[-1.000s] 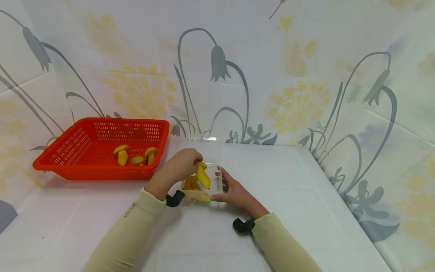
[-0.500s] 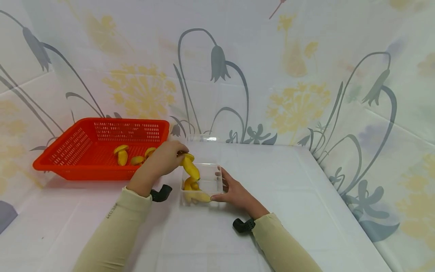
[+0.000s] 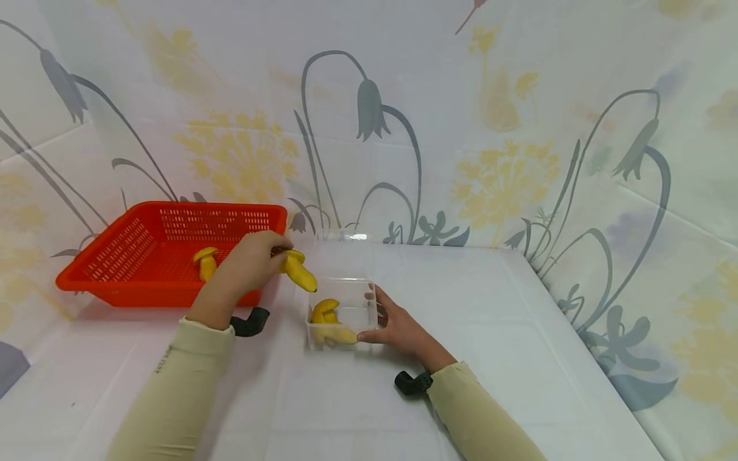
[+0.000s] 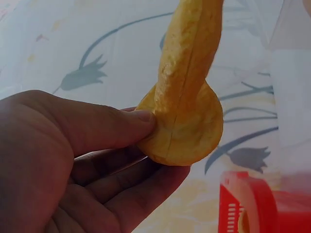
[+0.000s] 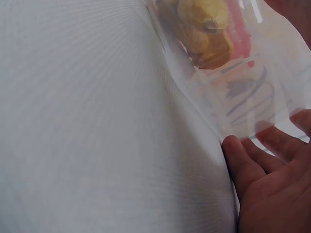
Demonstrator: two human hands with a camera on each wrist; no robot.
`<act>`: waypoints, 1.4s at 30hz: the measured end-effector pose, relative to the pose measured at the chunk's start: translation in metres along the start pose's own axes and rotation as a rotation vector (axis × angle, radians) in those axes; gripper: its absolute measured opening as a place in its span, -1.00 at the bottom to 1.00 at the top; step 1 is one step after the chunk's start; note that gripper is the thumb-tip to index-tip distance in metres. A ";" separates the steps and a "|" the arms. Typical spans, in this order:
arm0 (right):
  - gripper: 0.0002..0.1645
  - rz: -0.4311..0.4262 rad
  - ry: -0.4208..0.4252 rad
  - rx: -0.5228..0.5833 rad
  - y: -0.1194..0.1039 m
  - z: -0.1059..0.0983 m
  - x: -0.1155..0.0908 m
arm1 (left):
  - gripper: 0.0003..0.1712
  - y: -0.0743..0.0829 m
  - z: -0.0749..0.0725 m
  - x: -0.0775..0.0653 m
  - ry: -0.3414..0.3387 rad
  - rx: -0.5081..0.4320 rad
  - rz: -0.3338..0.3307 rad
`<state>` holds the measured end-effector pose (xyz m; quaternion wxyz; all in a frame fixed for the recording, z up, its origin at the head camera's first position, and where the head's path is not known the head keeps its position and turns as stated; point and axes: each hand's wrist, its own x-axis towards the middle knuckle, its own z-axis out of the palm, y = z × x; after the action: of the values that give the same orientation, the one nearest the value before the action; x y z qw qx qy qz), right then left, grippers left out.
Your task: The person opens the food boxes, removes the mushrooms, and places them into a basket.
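Observation:
My left hand (image 3: 246, 264) pinches a yellow mushroom (image 3: 301, 275) by its cap, above the gap between the red basket and the clear plastic box. In the left wrist view the thumb presses on the cap's edge, fingers behind, and the mushroom's stem (image 4: 189, 53) points up the frame. My right hand (image 3: 398, 326) holds the right side of the clear plastic box (image 3: 356, 314), thumb at its near corner. More yellow mushrooms (image 3: 325, 314) lie in the box's left part. They show through the clear wall in the right wrist view, above the right hand (image 5: 277, 179).
A red slotted basket (image 3: 144, 298) stands at the left back, a yellow mushroom (image 3: 206, 262) inside it; the left hand and forearm hide part of its right side. A white cloth covers the table (image 3: 346, 410). A grey object (image 3: 10, 370) sits at the left edge.
My left hand has moved left from over the box toward the red basket, carrying the mushroom. The right hand and the box stay where they were.

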<state>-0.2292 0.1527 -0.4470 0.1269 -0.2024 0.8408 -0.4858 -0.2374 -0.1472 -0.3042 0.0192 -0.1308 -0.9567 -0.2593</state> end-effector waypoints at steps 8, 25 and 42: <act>0.34 0.004 -0.009 0.000 0.000 0.000 0.001 | -0.61 -0.013 -0.012 -0.004 0.013 -0.014 -0.075; 0.36 -0.028 0.002 0.000 0.000 -0.001 0.001 | -0.55 -0.050 -0.034 -0.011 0.048 -0.017 -0.163; 0.36 -0.009 -0.021 -0.002 0.000 -0.001 0.002 | -0.55 -0.085 -0.048 -0.019 0.072 0.028 -0.193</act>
<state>-0.2313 0.1524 -0.4469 0.1333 -0.2116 0.8390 -0.4832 -0.2431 -0.2462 -0.3067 0.0303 -0.0286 -0.9671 -0.2508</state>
